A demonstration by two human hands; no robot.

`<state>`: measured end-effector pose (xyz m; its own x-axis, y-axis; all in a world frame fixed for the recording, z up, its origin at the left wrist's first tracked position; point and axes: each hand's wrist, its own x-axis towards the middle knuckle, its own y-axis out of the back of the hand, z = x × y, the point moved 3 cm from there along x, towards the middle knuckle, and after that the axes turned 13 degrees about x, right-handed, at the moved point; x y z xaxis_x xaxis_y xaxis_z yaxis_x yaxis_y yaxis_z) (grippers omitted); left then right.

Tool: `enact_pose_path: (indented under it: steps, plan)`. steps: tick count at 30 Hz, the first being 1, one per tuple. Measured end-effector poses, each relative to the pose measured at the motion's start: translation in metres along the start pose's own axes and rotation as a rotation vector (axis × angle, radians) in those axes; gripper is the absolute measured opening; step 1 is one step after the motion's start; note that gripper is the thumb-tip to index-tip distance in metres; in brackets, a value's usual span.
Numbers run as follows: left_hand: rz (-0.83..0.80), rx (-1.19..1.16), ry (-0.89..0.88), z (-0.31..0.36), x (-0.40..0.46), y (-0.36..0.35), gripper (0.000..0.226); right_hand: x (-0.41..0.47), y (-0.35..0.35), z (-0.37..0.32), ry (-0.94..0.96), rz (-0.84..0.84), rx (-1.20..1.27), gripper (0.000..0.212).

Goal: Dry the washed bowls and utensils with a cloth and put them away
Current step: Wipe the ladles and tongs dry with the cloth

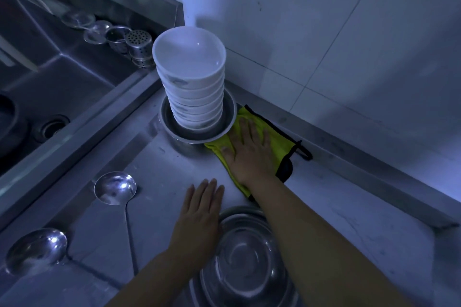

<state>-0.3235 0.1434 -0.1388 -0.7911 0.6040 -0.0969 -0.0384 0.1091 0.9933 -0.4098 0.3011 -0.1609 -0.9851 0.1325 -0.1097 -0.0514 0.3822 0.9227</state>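
A tall stack of white bowls (193,82) stands in a steel bowl (174,129) on the steel counter, near the wall corner. My right hand (249,149) lies flat, fingers spread, on a yellow cloth (274,137) with black trim, just right of that steel bowl. My left hand (199,217) rests flat on the counter, holding nothing, its edge beside a large steel bowl (247,257) at the front. Two steel ladles lie on the counter at left: one ladle (115,188) mid-left, the other ladle (36,250) near the lower left.
A steel sink (50,87) with a drain (53,127) lies at left, below the counter level. Small strainers and lids (119,37) line its back ledge. A tiled wall (349,32) rises behind the counter, with a raised lip (374,157) along it.
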Motion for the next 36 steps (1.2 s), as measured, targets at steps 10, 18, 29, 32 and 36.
enact_pose_path:
  steps: [10,18,29,32,36]
  plan:
    - [-0.015,0.122,-0.041,0.007,0.0,-0.022,0.062,-0.037,0.018,0.046,-0.022,0.027,-0.035,0.064]
    - [-0.046,0.162,-0.066,0.008,-0.001,-0.016,0.084,-0.124,0.042,0.129,-0.265,0.08,-0.125,0.065]
    - [-0.141,0.11,-0.112,0.006,-0.006,-0.004,0.108,-0.205,0.022,0.1,-0.718,0.176,0.002,0.066]
    - [-0.126,0.105,-0.111,0.005,-0.005,-0.005,0.108,-0.181,0.011,0.071,-0.623,0.173,-0.007,0.065]
    - [-0.11,0.092,-0.096,0.004,-0.003,-0.015,0.108,-0.116,0.003,0.045,-0.382,0.116,0.006,0.063]
